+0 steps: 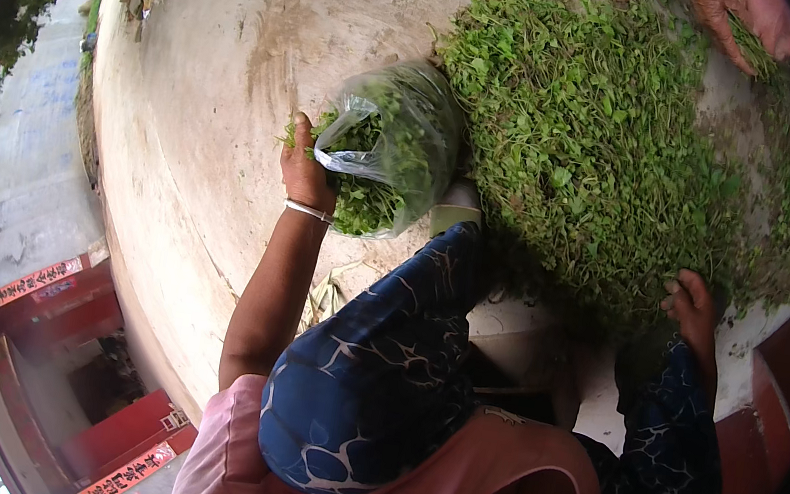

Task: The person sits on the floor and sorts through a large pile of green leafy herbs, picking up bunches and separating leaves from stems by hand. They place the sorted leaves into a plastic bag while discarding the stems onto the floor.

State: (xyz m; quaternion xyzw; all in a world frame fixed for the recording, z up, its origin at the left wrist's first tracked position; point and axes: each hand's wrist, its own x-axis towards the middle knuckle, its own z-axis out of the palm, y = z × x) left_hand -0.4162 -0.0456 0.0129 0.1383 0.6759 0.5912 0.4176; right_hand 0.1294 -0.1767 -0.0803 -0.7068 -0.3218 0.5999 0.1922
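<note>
Plastic bag [436, 116], clear, greens [361, 200] inside | left hand [309, 176] at bag mouth, finger grip: can't tell | right hand [694, 303] by leafy pile [580, 152], fingers curled, hold: can't tell

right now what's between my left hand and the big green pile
In the head view, a clear plastic bag with leafy greens inside lies between your left hand and the big green pile.
</note>
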